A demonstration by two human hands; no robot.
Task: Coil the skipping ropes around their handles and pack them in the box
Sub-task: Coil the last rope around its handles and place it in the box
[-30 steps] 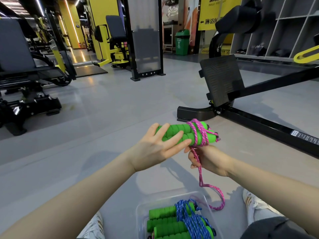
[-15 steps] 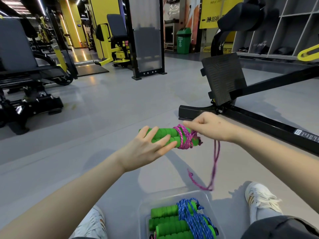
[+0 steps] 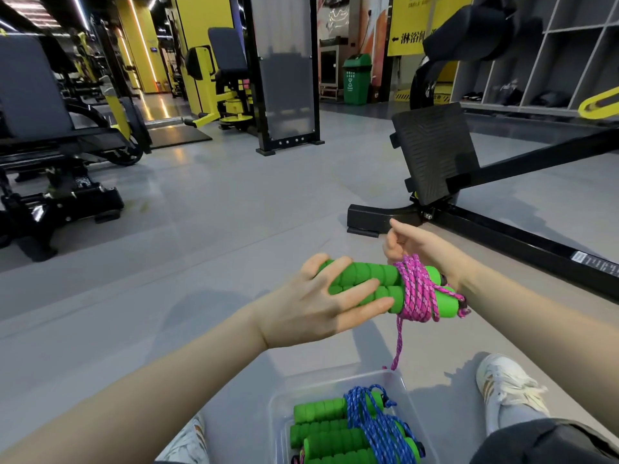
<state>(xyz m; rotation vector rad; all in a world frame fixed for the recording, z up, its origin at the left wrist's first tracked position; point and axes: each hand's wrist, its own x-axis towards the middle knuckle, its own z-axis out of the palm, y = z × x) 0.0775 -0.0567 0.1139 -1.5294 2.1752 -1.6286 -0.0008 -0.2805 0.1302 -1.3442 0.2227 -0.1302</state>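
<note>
Left hand (image 3: 315,306) is gripping, fingers (image 3: 360,289) curled, the paired green ribbed foam handles (image 3: 365,277) above the grey floor (image 3: 217,262), while the right hand (image 3: 418,247) is pinching the pink braided rope (image 3: 418,293) coiled round their right end, its tail dangling over the clear plastic box (image 3: 330,380) holding the blue-roped green handles (image 3: 321,408).

Left hand (image 3: 315,306) holds green handles (image 3: 365,283); right hand (image 3: 418,249) pinches pink rope (image 3: 418,293).
</note>
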